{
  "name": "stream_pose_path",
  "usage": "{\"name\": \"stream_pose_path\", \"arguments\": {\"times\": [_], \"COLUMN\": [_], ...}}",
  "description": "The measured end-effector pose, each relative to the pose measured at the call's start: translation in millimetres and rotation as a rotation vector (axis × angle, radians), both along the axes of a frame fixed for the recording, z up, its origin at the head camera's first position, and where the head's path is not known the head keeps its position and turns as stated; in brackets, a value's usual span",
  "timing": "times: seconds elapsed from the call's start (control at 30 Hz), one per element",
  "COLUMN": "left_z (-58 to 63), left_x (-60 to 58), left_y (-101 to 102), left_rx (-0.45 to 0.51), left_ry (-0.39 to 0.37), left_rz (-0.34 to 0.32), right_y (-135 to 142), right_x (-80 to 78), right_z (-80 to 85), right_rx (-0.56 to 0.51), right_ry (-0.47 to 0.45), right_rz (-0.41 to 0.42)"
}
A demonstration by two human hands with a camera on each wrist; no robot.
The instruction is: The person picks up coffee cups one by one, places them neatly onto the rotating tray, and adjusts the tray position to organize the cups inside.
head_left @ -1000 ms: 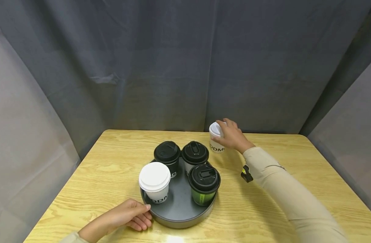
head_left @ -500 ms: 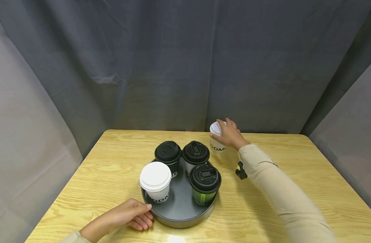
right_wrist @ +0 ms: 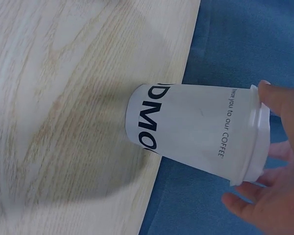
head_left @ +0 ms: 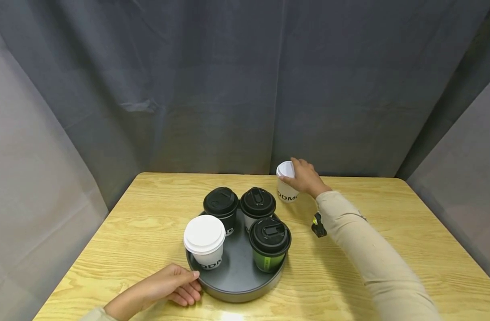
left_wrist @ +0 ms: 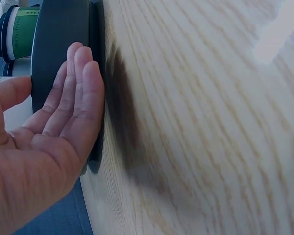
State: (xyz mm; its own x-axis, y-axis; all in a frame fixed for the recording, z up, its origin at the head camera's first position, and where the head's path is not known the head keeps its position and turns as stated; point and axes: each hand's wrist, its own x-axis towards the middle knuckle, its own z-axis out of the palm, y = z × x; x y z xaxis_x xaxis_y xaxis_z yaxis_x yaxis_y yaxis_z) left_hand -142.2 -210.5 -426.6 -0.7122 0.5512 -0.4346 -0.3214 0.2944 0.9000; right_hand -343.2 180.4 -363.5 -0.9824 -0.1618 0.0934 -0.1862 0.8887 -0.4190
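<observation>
At the back of the table stands a white lidded paper coffee cup point(head_left: 286, 191) with black lettering. My right hand point(head_left: 307, 179) holds it at the lid, thumb on one side and fingers on the other, as the right wrist view shows at the lid point(right_wrist: 257, 137). My left hand point(head_left: 172, 283) rests against the near left of a round dark grey tray point(head_left: 245, 295). Its thumb touches the rim, and its straight fingers point(left_wrist: 90, 93) lie along the outer wall. In the tray stand a white-lidded cup point(head_left: 205, 243), a green cup point(head_left: 269, 245) and two more black-lidded cups point(head_left: 258, 203).
The wooden table point(head_left: 148, 223) has its back edge close to a dark grey curtain point(head_left: 213, 111). Lighter grey panels point(head_left: 36, 178) stand at both sides. A small black device point(head_left: 319, 226) hangs at my right wrist.
The right forearm has shifted slightly left. Right fingers that reached over the lid top now sit at its right side. The left hand, the tray and its cups stay put.
</observation>
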Motion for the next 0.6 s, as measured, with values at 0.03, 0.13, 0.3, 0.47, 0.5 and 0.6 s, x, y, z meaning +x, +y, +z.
{"name": "stream_pose_path", "arguments": {"times": [0.03,0.13,0.3,0.47,0.5,0.6], "left_z": [-0.1,-0.3,-0.4,-0.8,-0.9,-1.4], "left_x": [0.0,-0.2,-0.3,-0.1,-0.3,-1.0], "left_y": [-0.2,-0.6,-1.0,-0.8,-0.8,-0.7], "left_rx": [0.0,0.0,-0.004,-0.008,-0.008,-0.008], "left_ry": [-0.001,-0.002,-0.003,-0.005,-0.006,-0.003], "left_rz": [0.0,0.0,0.003,0.008,0.007,0.006], "right_y": [0.3,0.6,1.5,3.0,3.3,4.5], "right_x": [-0.6,-2.1,-4.5,-7.0,-7.3,-7.8], "right_z": [-1.0,-3.7,-7.7,-12.2,-12.6,-14.0], "right_rx": [0.001,-0.003,-0.012,-0.016,-0.017,-0.013], "right_ry": [0.001,0.02,0.048,0.079,0.09,0.124], "right_rz": [-0.001,-0.001,-0.005,-0.009,-0.008,-0.006]}}
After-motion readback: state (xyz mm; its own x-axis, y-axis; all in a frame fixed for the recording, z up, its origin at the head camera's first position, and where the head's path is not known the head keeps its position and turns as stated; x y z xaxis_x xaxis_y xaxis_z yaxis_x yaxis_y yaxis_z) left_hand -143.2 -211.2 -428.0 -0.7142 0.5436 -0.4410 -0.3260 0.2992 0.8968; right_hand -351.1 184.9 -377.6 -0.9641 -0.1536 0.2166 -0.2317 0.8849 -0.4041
